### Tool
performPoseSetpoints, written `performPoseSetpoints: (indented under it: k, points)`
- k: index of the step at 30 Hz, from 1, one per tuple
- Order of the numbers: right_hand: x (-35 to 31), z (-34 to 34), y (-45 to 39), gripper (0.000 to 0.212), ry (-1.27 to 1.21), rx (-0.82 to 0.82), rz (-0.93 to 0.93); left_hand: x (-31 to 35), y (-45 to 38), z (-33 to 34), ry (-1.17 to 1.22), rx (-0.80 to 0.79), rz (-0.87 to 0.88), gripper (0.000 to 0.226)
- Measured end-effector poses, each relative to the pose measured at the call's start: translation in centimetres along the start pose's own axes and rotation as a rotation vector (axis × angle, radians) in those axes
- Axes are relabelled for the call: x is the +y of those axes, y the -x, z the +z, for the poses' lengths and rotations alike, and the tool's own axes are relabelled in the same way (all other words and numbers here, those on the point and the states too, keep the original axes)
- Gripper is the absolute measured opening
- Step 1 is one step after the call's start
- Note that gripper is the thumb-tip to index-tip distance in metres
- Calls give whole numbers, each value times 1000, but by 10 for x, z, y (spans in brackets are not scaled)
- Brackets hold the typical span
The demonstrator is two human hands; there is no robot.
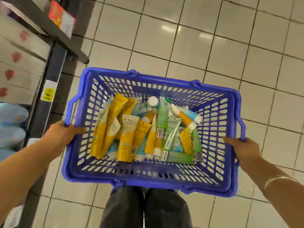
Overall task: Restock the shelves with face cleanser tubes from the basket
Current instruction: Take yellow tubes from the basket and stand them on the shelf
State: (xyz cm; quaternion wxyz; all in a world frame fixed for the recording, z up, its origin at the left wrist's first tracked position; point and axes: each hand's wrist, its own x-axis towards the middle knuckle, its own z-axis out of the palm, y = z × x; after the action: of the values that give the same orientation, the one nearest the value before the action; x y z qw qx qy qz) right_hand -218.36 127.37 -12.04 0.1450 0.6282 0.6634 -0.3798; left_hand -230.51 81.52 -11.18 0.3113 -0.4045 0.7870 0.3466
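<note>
The only writing that reads clearly is "POND'S", printed on the white top of a yellow tube [127,139] near the middle of the basket [154,180]. A yellow price tag [48,94] on the shelf edge [54,76] is too blurred to read.

The face cleanser tubes [146,129] are a loose, crisscrossed heap: mostly yellow-and-white ones on the left side, clear green ones [162,119] with silvery caps toward the right, and some pale blue ones with white caps underneath and at the far side.

All the tubes lie in the blue plastic basket with slotted walls, which is held over a white tiled floor [213,38], in front of the person's dark trousers [146,209].

The left hand [63,134] grips the basket's left rim and the right hand [241,148] grips the right rim, wide apart. Thin bangles [278,179] circle the right wrist.

At the left stand shelves with white boxes [18,63] bearing red marks and pale blue packs [11,122] below.
</note>
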Motion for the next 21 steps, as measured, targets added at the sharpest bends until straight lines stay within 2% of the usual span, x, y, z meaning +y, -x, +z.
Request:
performPoseSetpoints:
  k: [10, 17, 21]
  points:
    - [15, 28, -11, 29, -68, 3, 48, -6, -32, 15, -13, -39, -62, 25]
    - [15, 29, -6, 26, 48, -7, 35, -9, -29, 17, -72, -27, -35, 26]
    - [14, 34, -4, 41, 191, 24, -26, -9, -26, 16, -57, -73, -53, 23]
